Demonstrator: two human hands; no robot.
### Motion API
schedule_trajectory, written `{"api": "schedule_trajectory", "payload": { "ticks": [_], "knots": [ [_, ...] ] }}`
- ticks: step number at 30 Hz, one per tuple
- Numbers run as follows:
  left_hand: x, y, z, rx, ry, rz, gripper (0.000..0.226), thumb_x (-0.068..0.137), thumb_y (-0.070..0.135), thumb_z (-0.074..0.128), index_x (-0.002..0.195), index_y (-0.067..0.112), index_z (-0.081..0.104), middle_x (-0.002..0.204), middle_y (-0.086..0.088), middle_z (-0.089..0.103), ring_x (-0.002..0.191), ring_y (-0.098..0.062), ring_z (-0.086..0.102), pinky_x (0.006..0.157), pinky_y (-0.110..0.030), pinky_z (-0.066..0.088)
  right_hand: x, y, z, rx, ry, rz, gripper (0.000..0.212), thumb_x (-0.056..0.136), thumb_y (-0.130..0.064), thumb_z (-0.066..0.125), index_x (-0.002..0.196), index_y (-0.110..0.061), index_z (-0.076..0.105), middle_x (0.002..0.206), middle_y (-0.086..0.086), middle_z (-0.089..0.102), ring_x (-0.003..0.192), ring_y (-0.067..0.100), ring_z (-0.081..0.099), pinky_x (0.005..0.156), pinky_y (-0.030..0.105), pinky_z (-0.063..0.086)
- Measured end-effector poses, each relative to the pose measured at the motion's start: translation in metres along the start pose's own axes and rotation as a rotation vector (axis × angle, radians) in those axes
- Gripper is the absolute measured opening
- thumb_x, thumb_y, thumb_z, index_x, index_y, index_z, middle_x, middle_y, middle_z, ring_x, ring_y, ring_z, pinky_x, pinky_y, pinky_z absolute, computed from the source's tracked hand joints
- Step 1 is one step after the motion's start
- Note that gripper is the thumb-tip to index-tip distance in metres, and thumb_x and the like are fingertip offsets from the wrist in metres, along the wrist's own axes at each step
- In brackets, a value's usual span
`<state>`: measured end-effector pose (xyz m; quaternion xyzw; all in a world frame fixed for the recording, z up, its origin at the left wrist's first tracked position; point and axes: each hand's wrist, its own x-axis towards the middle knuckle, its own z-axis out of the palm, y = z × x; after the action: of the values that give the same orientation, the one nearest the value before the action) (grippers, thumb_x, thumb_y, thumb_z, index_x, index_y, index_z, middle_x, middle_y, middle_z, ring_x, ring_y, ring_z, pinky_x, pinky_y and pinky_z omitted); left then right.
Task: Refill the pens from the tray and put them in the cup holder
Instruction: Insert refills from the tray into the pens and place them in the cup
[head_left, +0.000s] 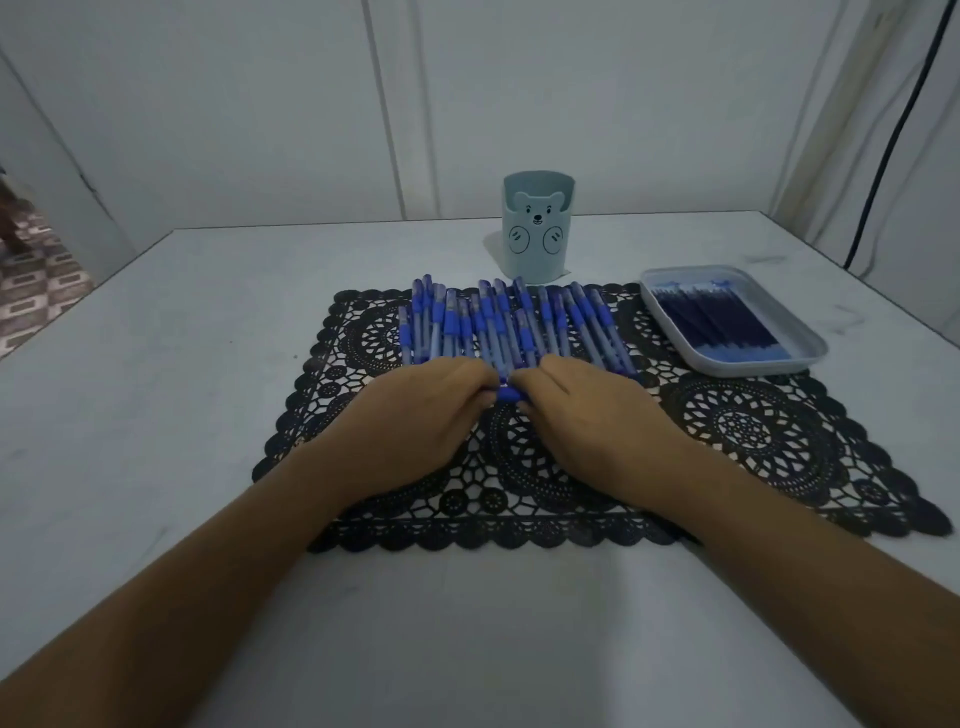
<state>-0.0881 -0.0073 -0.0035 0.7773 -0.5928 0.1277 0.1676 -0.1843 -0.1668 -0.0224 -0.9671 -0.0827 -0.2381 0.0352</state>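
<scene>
White worktop (182, 338), black lace placemat (753, 431) keeping pens (514, 327) together. Left hand (415, 415), right hand (597, 415) pinching 1 pen (508, 393) at row's near edge, likely for unscrewing; refill tray (753, 370) waiting right, bear cup holder (537, 234) behind.

**Operator Body: Visible Parts and Covering**

Two limbs are in view, each made up of a forearm and a hand. The left forearm (208, 571) and the right forearm (779, 551) are uncovered along their whole visible length, from the lower frame edge to the wrist. Each forearm appears broad at the frame edge and narrows steadily toward the wrist. The left hand (421, 415) and the right hand (592, 421) are bare. The back of each hand shows to the camera, with knuckle ridges faintly visible. Lighting is dim, and shade lies along the lower edge of each forearm. Nails and finer surface detail are too blurred to tell.
</scene>
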Motion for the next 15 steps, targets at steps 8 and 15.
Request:
{"api": "schedule_trajectory", "payload": {
  "ticks": [8, 15],
  "knots": [
    [0.000, 0.000, 0.000, -0.072, -0.017, -0.002, 0.040, 0.090, 0.039, 0.025, 0.095, 0.015, 0.057, 0.080, 0.011, 0.052, 0.069, -0.008, 0.050, 0.063, -0.011, 0.036, -0.005, 0.010, -0.014, 0.010, -0.009, -0.026, 0.037, 0.092, -0.045, 0.030, 0.101, -0.023, 0.059, 0.057, -0.005, 0.059, 0.043, 0.016, 0.053, 0.038, 0.030, 0.044],
    [-0.001, -0.005, 0.000, -0.056, -0.008, -0.115, 0.021, 0.097, 0.024, 0.039, 0.097, 0.012, 0.057, 0.077, 0.010, 0.048, 0.066, 0.001, 0.043, 0.057, -0.011, 0.030, -0.006, 0.010, -0.031, 0.170, -0.218, 0.270, 0.035, 0.095, -0.041, 0.022, 0.104, -0.017, 0.046, 0.067, -0.006, 0.051, 0.057, 0.011, 0.049, 0.052, 0.022, 0.042]
  ]
}}
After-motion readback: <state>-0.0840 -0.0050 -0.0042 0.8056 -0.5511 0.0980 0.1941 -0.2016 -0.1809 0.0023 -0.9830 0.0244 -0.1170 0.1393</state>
